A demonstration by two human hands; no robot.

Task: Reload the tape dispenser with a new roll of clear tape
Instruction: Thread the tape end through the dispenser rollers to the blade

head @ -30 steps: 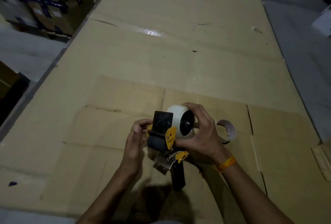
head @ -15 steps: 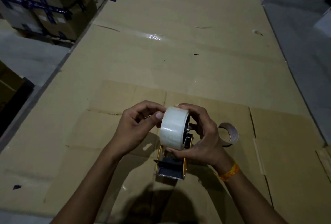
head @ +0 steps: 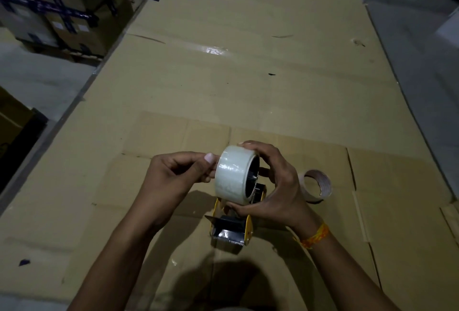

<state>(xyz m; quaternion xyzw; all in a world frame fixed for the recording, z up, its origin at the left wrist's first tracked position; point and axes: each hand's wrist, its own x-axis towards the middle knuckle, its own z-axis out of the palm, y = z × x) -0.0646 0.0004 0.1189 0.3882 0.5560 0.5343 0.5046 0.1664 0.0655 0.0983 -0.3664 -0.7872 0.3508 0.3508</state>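
Observation:
A full roll of clear tape [head: 233,174] sits on the hub of a yellow and black tape dispenser [head: 232,230]. The dispenser's toothed blade end points toward me, just above the cardboard. My right hand [head: 275,186] wraps the roll and dispenser from the right, fingers over the top and thumb underneath. My left hand [head: 178,174] is at the roll's left face, its thumb and fingertips pinched together against the roll's edge. I cannot tell whether it has the tape's loose end. The dispenser's handle is hidden.
An empty cardboard tape core [head: 316,185] lies just right of my right hand. Flattened cardboard sheets [head: 248,74] cover the work surface. Stacked taped cartons [head: 57,7] stand at the far left, grey floor runs along both sides.
The dispenser has been turned, so its blade end now faces me and the roll's outer face is up. My left hand left the dispenser's front and moved to the roll's left edge.

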